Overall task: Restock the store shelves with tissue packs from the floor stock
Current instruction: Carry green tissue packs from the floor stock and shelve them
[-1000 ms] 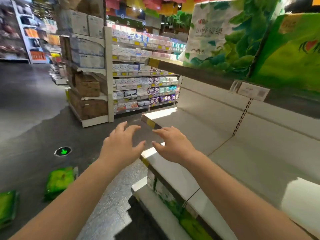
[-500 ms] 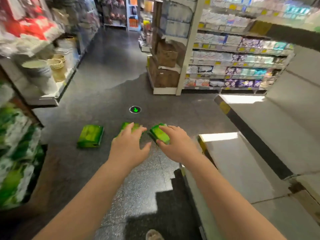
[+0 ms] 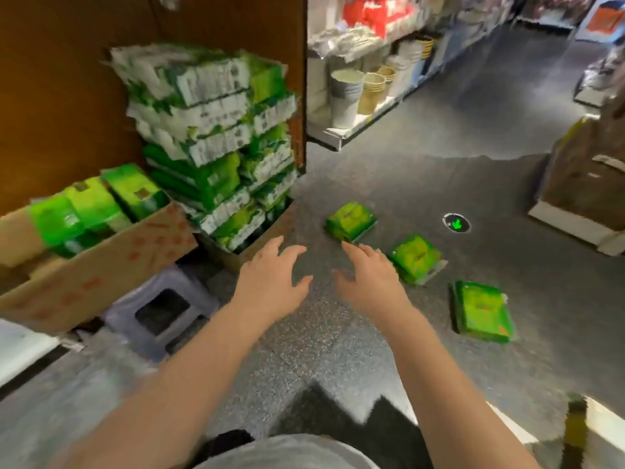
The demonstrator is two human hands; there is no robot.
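Observation:
Three green tissue packs lie apart on the dark floor: a far pack point(image 3: 351, 221), a middle pack point(image 3: 416, 259) and a near pack point(image 3: 482, 311). My left hand point(image 3: 270, 282) and my right hand point(image 3: 370, 280) reach out side by side above the floor, fingers spread, holding nothing. The right hand's edge overlaps the middle pack's left side in the picture. At left, a tall stack of green and white tissue packs point(image 3: 209, 130) stands against a brown wall. An open cardboard box point(image 3: 101, 262) beside it holds more green packs point(image 3: 94, 204).
A grey plastic stool point(image 3: 162, 313) stands under the box. A green arrow marker point(image 3: 456, 223) is set in the floor. Shelving with buckets point(image 3: 345, 93) is behind; a brown display base point(image 3: 588, 184) is at right. A white shelf edge point(image 3: 605, 424) sits bottom right.
The view has swung left from the bare white shelves to the aisle floor and the stock stack. Both hands stay spread and hold nothing. Three loose packs now lie to the right of my hands.

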